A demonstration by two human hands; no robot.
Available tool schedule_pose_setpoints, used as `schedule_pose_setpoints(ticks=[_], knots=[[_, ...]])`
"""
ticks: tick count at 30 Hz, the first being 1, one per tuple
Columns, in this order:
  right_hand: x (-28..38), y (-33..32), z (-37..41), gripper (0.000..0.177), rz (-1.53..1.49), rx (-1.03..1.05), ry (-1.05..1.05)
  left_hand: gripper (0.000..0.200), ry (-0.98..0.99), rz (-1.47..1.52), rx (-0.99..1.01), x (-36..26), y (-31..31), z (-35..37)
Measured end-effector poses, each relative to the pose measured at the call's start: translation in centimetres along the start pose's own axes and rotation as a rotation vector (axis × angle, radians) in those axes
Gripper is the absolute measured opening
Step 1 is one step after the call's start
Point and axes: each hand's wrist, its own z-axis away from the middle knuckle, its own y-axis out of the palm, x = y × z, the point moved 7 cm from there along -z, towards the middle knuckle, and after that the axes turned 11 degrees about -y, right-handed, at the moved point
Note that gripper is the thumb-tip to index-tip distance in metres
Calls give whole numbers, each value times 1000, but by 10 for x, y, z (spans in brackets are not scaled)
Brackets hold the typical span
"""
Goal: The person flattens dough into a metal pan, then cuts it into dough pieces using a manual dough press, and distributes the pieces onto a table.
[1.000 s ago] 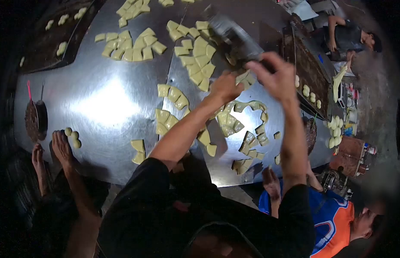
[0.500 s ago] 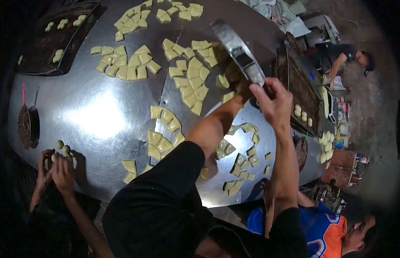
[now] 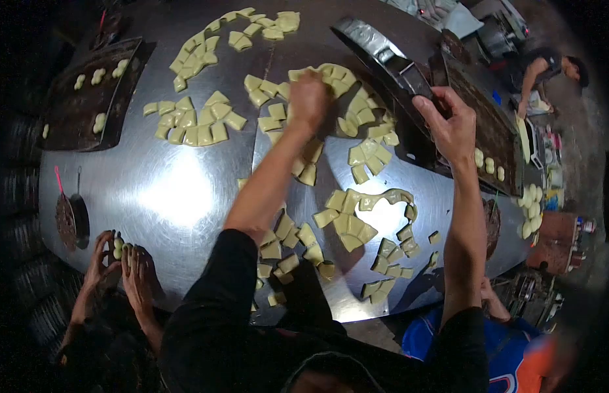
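My left hand reaches over the steel table with its fingers curled in against pale yellow dough pieces; what lies under the fingers is hidden. Held up at the right, my right hand grips one end of a curved metal tool. More flat, cut dough pieces lie in groups on the steel. Below my left hand a curved dough strip lies beside several cut pieces.
Dark trays with small dough balls stand at the left and right. A co-worker's hands touch dough balls at lower left. Another person in blue and orange is at lower right; a third bends at upper right.
My left hand has moved up and left from beside the tool to the dough pieces. My right hand and the tool have shifted right. The view has shifted too.
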Motion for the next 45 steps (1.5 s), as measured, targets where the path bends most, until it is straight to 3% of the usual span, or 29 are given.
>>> schedule_pose_setpoints(ticks=[2, 7, 9, 11, 13, 14, 16, 17, 18, 19, 21, 25, 27, 28, 31, 32, 33, 35, 37, 38, 39, 42, 45], knots=[[-5, -6, 5, 27, -88, -59, 94, 30, 73, -286, 52, 40, 19, -18], [-26, -11, 22, 23, -328, -175, 234, 29, 239, -372, 152, 52, 35, -54], [-30, -10, 30, 21, -379, -214, 249, 25, -38, -179, 433, 68, 43, -73], [-35, -15, 39, 20, -410, -311, 269, 27, -93, -33, 385, 92, 53, -97], [-44, -17, 46, 21, -394, -390, 258, 32, -343, 73, 174, 105, 32, -109], [-47, -21, 50, 21, -417, -470, 241, 31, -200, 4, -33, 90, 21, -100], [-49, -32, 59, 21, -488, -571, 272, 27, -277, 27, 463, 43, 21, -52], [-45, -38, 64, 21, -489, -583, 275, 25, 44, 75, 271, 16, 14, -17], [-39, -44, 68, 21, -529, -607, 263, 25, 179, -131, 427, -11, 9, 16], [-32, -51, 74, 21, -567, -629, 251, 23, 326, -126, 281, -19, 12, 47], [-15, -62, 85, 22, -544, -648, 262, 22, 367, -216, 264, -24, 30, 71], [19, -86, 120, 21, -507, -699, 337, 27, 347, -175, 248, -39, 24, 71], [44, -102, 139, 18, -402, -684, 276, 30, -36, 68, 536, -28, 21, 72], [56, -107, 150, 20, -369, -692, 297, 35, -220, 192, 560, -18, 18, 75], [97, -119, 176, 21, -289, -672, 159, 35, -251, 149, 679, 7, 40, 80], [111, -120, 188, 14, -353, -686, 120, 41, -63, -39, 648, 11, 53, 86], [126, -121, 201, 14, -367, -694, 136, 41, -45, -40, 652, 4, 42, 91], [163, -130, 231, 14, -331, -697, 134, 44, 78, -257, 468, -21, -2, 97], [191, -137, 277, 18, -301, -781, 332, 45, -9, -216, 474, -36, -40, 110], [219, -146, 298, 21, -116, -716, 226, 41, -54, 44, 367, -37, -70, 123], [236, -152, 328, 23, -147, -753, 239, 37, -93, 301, 255, -35, -97, 137], [289, -175, 412, 42, -142, -807, 226, 26, -217, 744, 291, -8, -132, 202], [321, -206, 523, 56, 25, -747, 332, 23, -327, 667, 292, 7, -172, 268]])
